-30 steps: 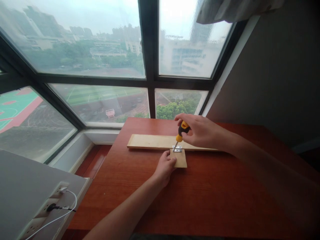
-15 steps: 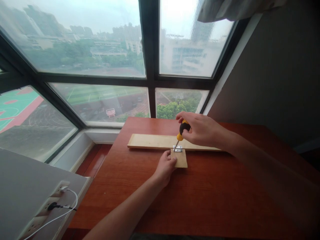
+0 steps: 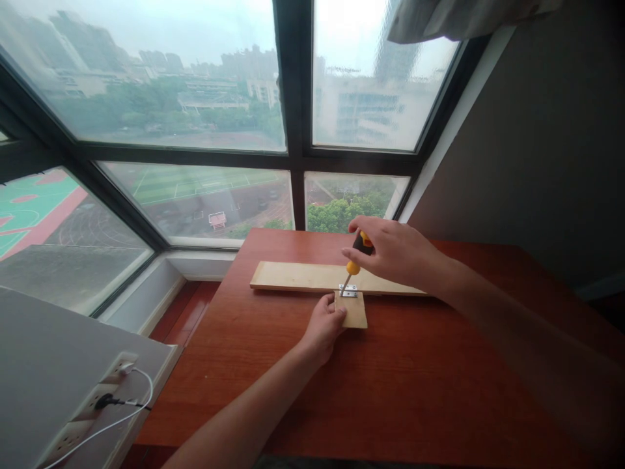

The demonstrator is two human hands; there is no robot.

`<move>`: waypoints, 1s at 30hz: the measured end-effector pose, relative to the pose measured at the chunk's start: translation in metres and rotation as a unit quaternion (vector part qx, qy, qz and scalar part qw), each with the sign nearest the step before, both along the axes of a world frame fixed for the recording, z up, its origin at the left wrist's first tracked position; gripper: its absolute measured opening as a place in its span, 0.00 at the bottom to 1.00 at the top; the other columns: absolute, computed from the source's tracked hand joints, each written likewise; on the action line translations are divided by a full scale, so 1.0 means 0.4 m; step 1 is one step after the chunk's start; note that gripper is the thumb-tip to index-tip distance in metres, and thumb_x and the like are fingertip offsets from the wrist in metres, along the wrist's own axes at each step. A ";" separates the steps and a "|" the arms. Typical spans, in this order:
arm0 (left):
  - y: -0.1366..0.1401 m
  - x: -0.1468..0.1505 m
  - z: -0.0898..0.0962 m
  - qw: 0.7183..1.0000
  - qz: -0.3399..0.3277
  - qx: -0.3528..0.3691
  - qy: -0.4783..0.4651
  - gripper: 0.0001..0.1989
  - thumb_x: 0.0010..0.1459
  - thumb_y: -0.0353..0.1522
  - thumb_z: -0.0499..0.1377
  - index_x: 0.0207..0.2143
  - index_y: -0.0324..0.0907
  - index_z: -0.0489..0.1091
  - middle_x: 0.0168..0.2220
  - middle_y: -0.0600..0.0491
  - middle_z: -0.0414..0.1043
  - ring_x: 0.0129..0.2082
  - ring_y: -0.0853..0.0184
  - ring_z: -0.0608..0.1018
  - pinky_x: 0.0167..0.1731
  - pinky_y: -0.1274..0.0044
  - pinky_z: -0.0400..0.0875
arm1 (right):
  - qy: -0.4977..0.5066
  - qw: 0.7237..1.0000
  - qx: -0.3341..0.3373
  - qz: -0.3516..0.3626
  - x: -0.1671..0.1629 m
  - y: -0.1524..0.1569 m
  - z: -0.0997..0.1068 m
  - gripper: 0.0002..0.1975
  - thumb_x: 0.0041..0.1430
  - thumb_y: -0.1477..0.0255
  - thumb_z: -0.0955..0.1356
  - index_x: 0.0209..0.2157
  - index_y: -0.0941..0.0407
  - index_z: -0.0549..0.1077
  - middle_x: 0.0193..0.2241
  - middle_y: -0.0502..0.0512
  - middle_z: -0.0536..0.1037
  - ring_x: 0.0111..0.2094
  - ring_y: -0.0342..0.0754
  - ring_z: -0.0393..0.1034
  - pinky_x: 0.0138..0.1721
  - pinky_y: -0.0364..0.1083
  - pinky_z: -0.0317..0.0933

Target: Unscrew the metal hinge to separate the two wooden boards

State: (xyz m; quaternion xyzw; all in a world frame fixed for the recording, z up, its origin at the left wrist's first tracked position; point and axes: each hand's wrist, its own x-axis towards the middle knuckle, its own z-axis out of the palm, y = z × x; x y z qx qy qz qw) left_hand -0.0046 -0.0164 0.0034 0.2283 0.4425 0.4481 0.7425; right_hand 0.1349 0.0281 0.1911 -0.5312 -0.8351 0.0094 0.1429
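Observation:
My right hand [image 3: 390, 246] grips the yellow and black handle of a screwdriver [image 3: 362, 245], its thumb laid along the near side. The slanted shaft reaches down to the left part of a silver metal hinge [image 3: 348, 290]; the tip and any screw under it are too small to make out. That hinge spans the joint between a long pale wooden board [image 3: 297, 277] and a small square wooden piece [image 3: 355, 314]. With thumb on top and fingers at its left edge, my left hand [image 3: 326, 324] holds the small piece.
The boards rest on a reddish-brown wooden table [image 3: 430, 384]. Behind it stand dark-framed windows [image 3: 293, 156]. At lower left, a low wall carries sockets [image 3: 92, 398] with a white cable [image 3: 150, 384] and a black plug [image 3: 103, 402]. A grey curtain [image 3: 439, 23] hangs at top right.
The thumb and fingers of my right hand have shifted on the screwdriver handle, the thumb now stretched further left. My left hand and both boards keep their places.

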 end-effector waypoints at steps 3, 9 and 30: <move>-0.001 0.001 0.003 1.000 -0.001 -0.001 0.005 0.20 0.52 0.23 0.62 0.48 0.38 0.64 0.40 0.45 0.77 0.33 0.66 0.79 0.30 0.78 0.73 | -0.008 1.000 0.003 -0.013 0.000 0.003 0.000 0.14 0.63 0.60 0.62 0.43 0.54 0.71 0.33 0.54 0.77 0.31 0.50 0.70 0.31 0.47 0.56; -0.001 -0.001 0.007 1.000 -0.003 0.000 0.009 0.19 0.53 0.24 0.61 0.48 0.38 0.64 0.40 0.45 0.77 0.33 0.66 0.78 0.31 0.77 0.73 | 0.038 0.998 -0.022 0.054 0.008 -0.003 -0.002 0.18 0.55 0.71 0.66 0.49 0.55 0.68 0.43 0.54 0.78 0.38 0.49 0.71 0.34 0.45 0.59; -0.002 0.001 0.015 1.000 -0.004 -0.004 0.008 0.21 0.51 0.23 0.62 0.48 0.39 0.63 0.40 0.46 0.77 0.33 0.67 0.79 0.31 0.77 0.73 | -0.005 1.000 -0.001 0.001 0.002 -0.006 0.003 0.14 0.63 0.62 0.62 0.45 0.54 0.71 0.36 0.54 0.79 0.33 0.50 0.72 0.30 0.46 0.55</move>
